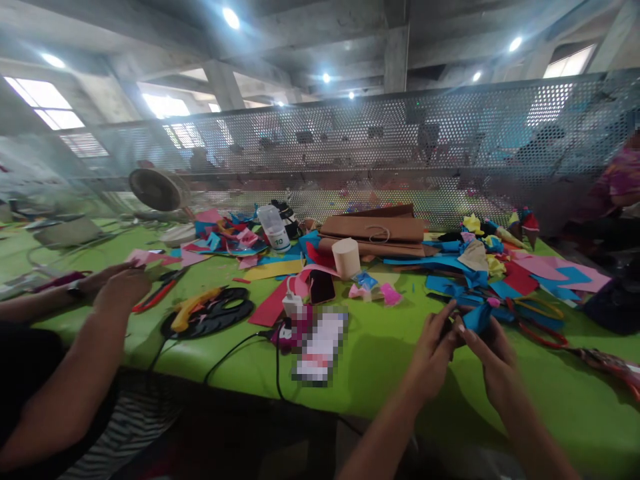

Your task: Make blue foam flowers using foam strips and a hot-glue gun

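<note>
Over the right part of the green table, both of my hands meet around a small blue folded piece [477, 319] that looks like paper or felt, with a pink tip at its top. My left hand [434, 347] pinches its left side, fingers bent. Thumb and fingers of my right hand [496, 350] wrap its right side, hiding part of it. Just beyond lie blue sheets [445, 287]. A pair of scissors with red handles [543, 333] rests to the right of my right hand.
A co-worker's hands [123, 283] are at the left, near red-handled scissors [160, 291]. A yellow glue gun [193, 310] lies on a black pad [233, 308]. Midtable are a phone [321, 347], a power strip [287, 337] with cables, and a cream roll [346, 259]. Brown sheets [373, 228] lie behind.
</note>
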Motion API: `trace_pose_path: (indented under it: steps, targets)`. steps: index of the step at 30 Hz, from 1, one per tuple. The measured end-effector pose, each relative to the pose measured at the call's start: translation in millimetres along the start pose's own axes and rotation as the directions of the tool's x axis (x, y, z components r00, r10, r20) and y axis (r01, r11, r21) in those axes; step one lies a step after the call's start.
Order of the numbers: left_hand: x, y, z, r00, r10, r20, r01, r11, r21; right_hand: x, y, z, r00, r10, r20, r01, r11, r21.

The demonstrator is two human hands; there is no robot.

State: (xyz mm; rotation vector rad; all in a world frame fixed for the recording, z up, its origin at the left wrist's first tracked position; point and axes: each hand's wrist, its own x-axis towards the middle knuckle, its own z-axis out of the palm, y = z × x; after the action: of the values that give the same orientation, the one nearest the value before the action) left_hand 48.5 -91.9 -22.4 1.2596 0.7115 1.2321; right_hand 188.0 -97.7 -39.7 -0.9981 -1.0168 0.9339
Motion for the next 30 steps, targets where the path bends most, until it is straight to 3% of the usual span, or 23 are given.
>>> trace_pose_path:
  steps: [4,8,14,25,30]
  targets:
    - [6,-6,-2.0,0.992,-0.121,0.019,0.12,0.936,-0.331,4,2,-11,1.0,-0.012,-0.002,0.012,1.0,-0.006]
    - [9,-11,-3.1,0.989,-0.148,0.032,0.146,0.885,-0.443,4,-1,-11,0.998,0.007,0.069,-0.007,1.0,-0.002]
    - [8,-13,-1.6,0.983,-0.181,0.014,0.168,0.878,-0.449,2,-7,-3,0.996,-0.034,0.083,0.042,0.995,-0.095]
    - [11,-21,-0.8,0.995,-0.095,0.026,0.097,0.909,-0.405,-5,-17,7,0.994,-0.024,0.105,0.031,0.997,-0.072]
    - [11,-19,-0.6,0.993,-0.115,0.013,0.109,0.897,-0.429,-6,-20,12,0.995,-0.02,0.099,0.024,0.999,-0.036]
